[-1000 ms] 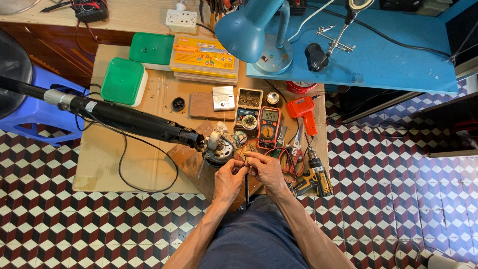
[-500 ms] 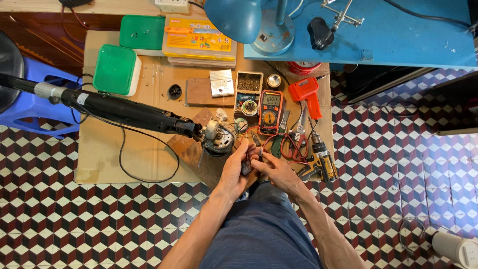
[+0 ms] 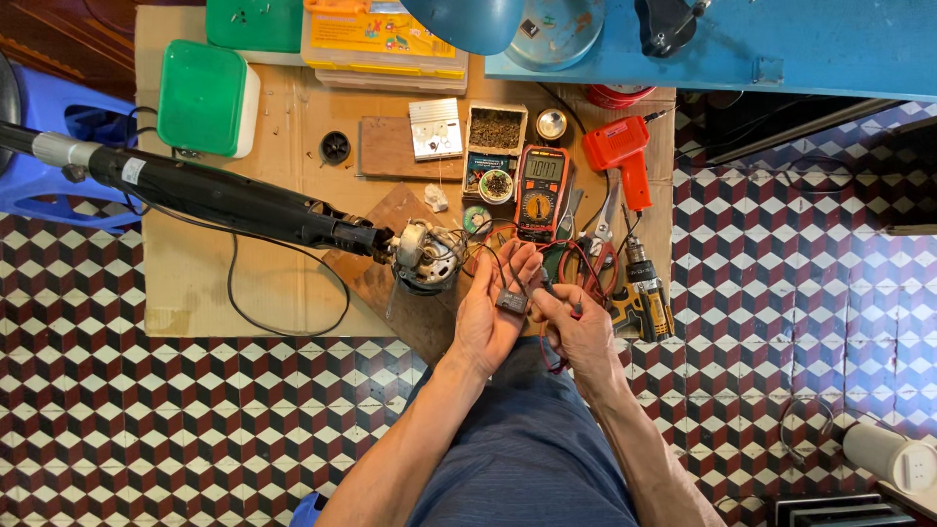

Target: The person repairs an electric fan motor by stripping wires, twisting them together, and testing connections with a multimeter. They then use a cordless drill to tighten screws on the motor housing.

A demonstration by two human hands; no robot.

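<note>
My left hand (image 3: 493, 310) lies palm up with a small black block-shaped part (image 3: 511, 301) resting on its fingers. My right hand (image 3: 576, 327) pinches a thin probe with a dark lead against that part. Red and black leads run up to an orange-edged multimeter (image 3: 541, 192) just beyond my fingers. To the left, a small motor with bare windings (image 3: 427, 256) sits on the end of a long black tool shaft (image 3: 224, 200).
Cardboard sheet (image 3: 195, 278) covers the tiled floor. On it: red soldering gun (image 3: 621, 156), yellow cordless drill (image 3: 644, 298), pliers (image 3: 600, 220), green-lidded boxes (image 3: 205, 98), a tray of small parts (image 3: 496, 127). A blue table (image 3: 781, 44) and lamp (image 3: 467, 20) stand at top.
The view has closed in on the work. My left hand has turned palm up with the black part now showing on it, and my right hand has brought the probe onto it.
</note>
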